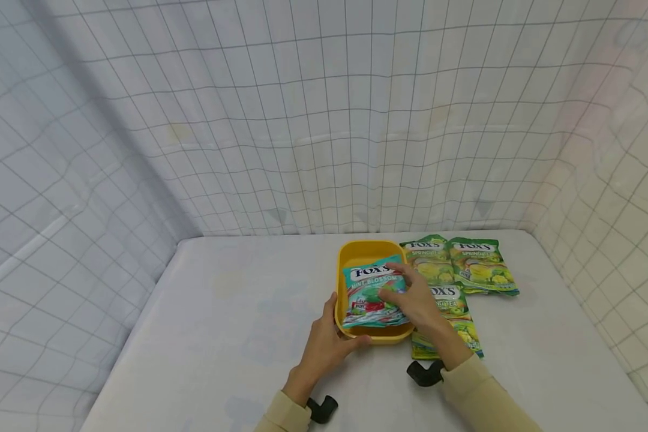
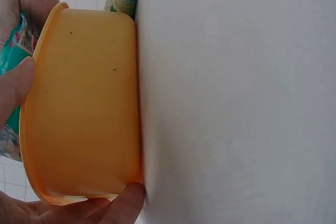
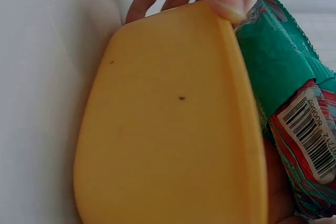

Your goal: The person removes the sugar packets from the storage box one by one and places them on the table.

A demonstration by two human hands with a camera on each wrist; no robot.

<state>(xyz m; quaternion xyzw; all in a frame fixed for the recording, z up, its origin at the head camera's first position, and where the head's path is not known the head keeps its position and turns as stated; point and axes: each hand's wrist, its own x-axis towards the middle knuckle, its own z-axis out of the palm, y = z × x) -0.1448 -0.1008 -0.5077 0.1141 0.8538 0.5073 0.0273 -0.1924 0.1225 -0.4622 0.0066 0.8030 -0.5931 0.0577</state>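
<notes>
A yellow plastic tub [image 1: 375, 340] stands on the white surface, its side wall [image 2: 84, 103] large in both wrist views. My left hand [image 1: 324, 342] grips its near left corner, thumb at the near rim and fingers along the left side. A teal Fox's Mint Blossom candy bag [image 1: 369, 294] is over the tub's opening, face up. My right hand [image 1: 418, 303] holds this bag by its right side, with thumb and a finger over its front. In the right wrist view the bag's barcode side [image 3: 310, 129] shows beyond the rim; some right fingers are hidden.
Green Fox's Spring Tea bags lie right of the tub: one at the back [image 1: 429, 258], another farther right [image 1: 480, 264], and some nearer [image 1: 453, 303], partly under my right arm. White netted curtains [image 1: 324, 150] enclose the back and sides of the table [image 1: 237, 312].
</notes>
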